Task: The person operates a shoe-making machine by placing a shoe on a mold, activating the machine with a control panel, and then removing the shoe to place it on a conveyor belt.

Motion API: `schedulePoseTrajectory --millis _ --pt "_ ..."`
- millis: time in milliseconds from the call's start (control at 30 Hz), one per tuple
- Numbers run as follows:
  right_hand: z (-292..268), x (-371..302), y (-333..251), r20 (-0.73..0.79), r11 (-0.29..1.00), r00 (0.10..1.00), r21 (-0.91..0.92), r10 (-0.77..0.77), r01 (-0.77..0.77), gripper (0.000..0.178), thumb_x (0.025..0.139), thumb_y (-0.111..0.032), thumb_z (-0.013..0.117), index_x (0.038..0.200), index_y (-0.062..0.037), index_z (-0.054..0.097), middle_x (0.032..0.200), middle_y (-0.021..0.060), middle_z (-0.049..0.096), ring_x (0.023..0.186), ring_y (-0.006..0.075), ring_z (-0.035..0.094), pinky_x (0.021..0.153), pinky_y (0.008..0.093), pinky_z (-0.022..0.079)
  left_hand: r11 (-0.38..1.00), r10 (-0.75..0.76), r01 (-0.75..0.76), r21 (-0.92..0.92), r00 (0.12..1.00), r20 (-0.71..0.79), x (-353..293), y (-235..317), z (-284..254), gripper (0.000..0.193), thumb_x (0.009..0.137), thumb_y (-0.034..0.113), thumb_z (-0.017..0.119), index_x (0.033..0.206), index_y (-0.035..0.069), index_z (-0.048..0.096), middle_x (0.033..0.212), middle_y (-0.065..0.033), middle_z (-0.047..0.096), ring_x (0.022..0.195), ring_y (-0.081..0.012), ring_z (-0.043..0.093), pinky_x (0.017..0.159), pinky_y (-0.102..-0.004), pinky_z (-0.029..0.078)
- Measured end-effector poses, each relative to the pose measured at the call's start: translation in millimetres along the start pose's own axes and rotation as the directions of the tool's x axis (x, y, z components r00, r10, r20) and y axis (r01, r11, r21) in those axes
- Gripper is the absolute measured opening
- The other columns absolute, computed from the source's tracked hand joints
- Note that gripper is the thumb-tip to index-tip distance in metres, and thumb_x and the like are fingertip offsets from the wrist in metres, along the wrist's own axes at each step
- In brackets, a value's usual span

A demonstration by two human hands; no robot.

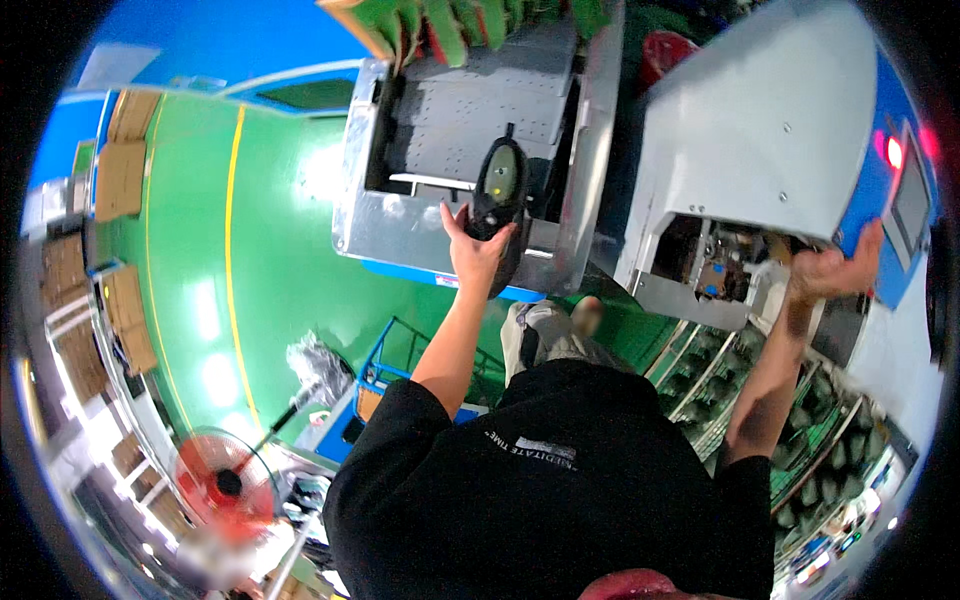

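A black shoe [500, 185] with a grey-green inside points toe-away over the mouth of a metal machine bed [480, 110]. My left hand [474, 250] grips it at the near, heel end, fingers and thumb on either side. Part of the heel is hidden by the hand. Off to the right, my right hand [838, 268] is at the blue side of a second machine [750, 110], just below its control panel [908, 205]. Its fingers are stretched out against the blue edge, and it holds nothing that I can see.
Green and red flaps [465, 25] hang at the bed's far end. Beside my right arm, the second machine has an opening with exposed mechanism [715, 265]. Below stands a rack of dark shoe-like pieces [790, 430]. A red fan [225, 480] and cardboard boxes [120, 180] are left.
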State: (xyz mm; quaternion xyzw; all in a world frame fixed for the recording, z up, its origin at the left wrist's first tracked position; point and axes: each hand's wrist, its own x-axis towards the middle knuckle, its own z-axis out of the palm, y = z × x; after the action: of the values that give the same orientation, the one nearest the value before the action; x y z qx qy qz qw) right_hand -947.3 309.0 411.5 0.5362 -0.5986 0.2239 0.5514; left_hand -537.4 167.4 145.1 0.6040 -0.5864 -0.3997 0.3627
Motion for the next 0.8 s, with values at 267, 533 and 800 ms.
schedulePoseTrajectory --millis 267,533,800 --pt "-15.2 -3.1 -0.4 0.149 0.94 0.952 0.176 0.268 -0.292 0.045 0.094 -0.036 0.06 0.127 -0.0068 0.063 0.134 0.0154 0.061 0.125 0.0355 0.055 0.103 0.0492 0.042 0.998 0.013 -0.027 0.061 0.975 0.221 12.5 -10.0 5.7 0.085 0.068 0.034 0.091 0.132 -0.003 0.051 0.123 -0.0185 0.065 0.11 -0.0305 0.063 0.1 -0.0415 0.047" --pt "-142.8 -75.0 -134.7 0.912 -0.128 0.192 0.253 0.364 -0.959 0.07 0.09 -0.03 0.069 0.148 -0.0051 0.041 0.132 0.0195 0.059 0.111 0.0326 0.064 0.094 0.0428 0.052 0.664 -0.347 0.645 -0.377 0.713 0.609 -18.4 22.9 -51.3 0.069 0.09 0.038 0.069 0.139 -0.005 0.046 0.138 -0.0186 0.054 0.121 -0.0351 0.055 0.107 -0.0511 0.044" --pt "-153.1 -86.1 -171.5 0.944 -0.547 0.306 0.323 0.125 -0.773 0.137 0.076 -0.059 0.08 0.156 -0.0045 -0.017 0.154 0.0298 0.029 0.138 0.0369 0.04 0.113 0.0422 0.036 0.759 0.306 0.381 -0.527 0.506 0.806 -122.8 152.2 -38.1 0.08 0.091 0.06 0.058 0.147 0.007 0.04 0.147 -0.0146 0.048 0.132 -0.0377 0.045 0.115 -0.0542 0.031"
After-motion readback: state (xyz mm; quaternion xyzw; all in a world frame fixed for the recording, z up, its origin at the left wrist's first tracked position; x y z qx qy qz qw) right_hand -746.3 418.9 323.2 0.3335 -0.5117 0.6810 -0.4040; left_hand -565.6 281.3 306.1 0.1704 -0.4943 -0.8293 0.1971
